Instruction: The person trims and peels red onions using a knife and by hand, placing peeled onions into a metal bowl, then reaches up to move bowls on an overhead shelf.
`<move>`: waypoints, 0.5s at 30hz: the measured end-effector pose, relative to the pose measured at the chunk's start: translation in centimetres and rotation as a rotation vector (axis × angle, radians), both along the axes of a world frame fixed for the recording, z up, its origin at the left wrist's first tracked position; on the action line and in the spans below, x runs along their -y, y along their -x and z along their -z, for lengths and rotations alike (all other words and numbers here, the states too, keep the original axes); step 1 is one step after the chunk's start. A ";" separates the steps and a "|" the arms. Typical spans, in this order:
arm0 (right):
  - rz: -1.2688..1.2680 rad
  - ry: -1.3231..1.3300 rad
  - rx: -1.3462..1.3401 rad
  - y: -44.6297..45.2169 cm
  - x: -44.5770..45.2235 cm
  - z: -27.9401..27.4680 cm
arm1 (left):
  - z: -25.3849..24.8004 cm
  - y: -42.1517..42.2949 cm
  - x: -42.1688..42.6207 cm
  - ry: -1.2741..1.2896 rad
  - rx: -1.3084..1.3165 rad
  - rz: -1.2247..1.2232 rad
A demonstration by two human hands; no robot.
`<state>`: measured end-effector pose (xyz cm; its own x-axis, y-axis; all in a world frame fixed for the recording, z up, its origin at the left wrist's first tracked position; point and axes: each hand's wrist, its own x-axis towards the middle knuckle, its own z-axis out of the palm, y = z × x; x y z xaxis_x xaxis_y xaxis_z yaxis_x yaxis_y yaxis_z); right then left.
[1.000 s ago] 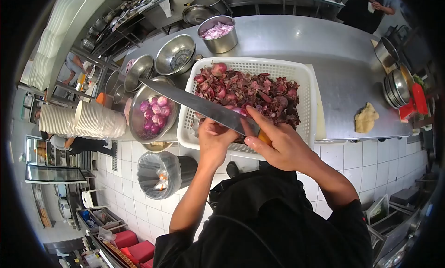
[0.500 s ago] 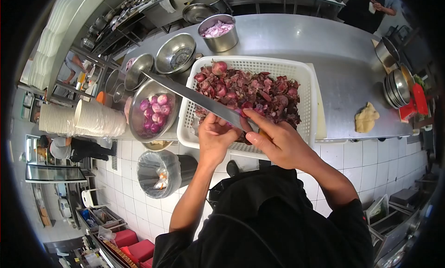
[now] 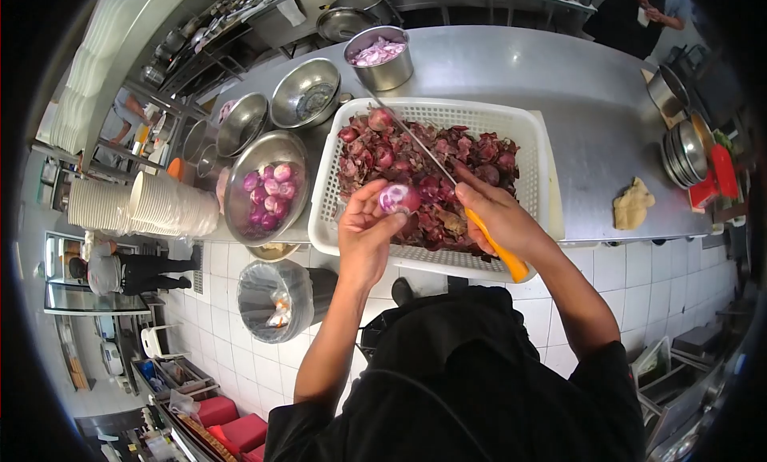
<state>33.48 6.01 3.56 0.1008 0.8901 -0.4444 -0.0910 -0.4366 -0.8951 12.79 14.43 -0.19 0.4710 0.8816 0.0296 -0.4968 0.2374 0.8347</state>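
Note:
Between the fingertips and thumb of my left hand (image 3: 366, 230) is a red onion (image 3: 399, 198), a pale patch showing on its face. My right hand (image 3: 503, 214) is closed round the orange handle of a knife (image 3: 497, 246); its long blade slants up and left, edge-on to me, past the onion. Both hands hover over a white perforated basket (image 3: 323, 214) heaped with dry onion skins (image 3: 471, 154). A few whole red onions (image 3: 379, 118) lie among the skins. Left of the basket, a steel bowl (image 3: 234, 202) holds several peeled onions (image 3: 272, 192).
A steel pot (image 3: 393, 72) of cut onion and other steel bowls (image 3: 280, 103) stand behind the basket. A cloth (image 3: 633, 204) lies on the steel table (image 3: 591, 158) at right. Below the front edge is a lined bin (image 3: 264, 302). Co-workers (image 3: 635, 19) stand farther off.
The knife has swung from lying flat across the onion to pointing up, edge-on, its orange handle now visible. My right hand has moved right, away from the onion, which my left hand now holds up.

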 end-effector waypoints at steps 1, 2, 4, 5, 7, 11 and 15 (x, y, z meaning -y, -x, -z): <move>0.025 -0.007 0.051 0.5 0.1 0.1 | -0.1 0.0 0.0 0.001 -0.054 -0.002; -0.004 -0.075 0.076 0.8 0.2 0.2 | -0.2 -0.1 0.0 0.004 -0.109 -0.003; -0.059 -0.212 0.126 1.1 0.4 0.2 | -0.4 -0.3 0.0 -0.008 -0.184 -0.012; -0.059 -0.198 0.158 1.2 0.3 0.1 | -0.5 -0.5 0.0 -0.022 -0.204 -0.020; -0.059 -0.170 0.221 1.2 0.3 -0.4 | -0.5 -0.6 0.1 -0.053 -0.249 -0.037; -0.052 -0.226 0.375 1.3 0.3 0.1 | -0.5 -1.2 0.2 -0.110 -0.311 -0.064; -0.118 -0.353 0.506 2.3 1.6 -1.0 | -0.8 -1.8 0.3 -0.140 -0.303 -0.067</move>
<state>31.19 4.41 4.61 0.1141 0.9924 -0.0450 0.4122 -0.0885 -0.9068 14.61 14.08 0.62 0.4183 0.9081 0.0207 -0.2321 0.0849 0.9690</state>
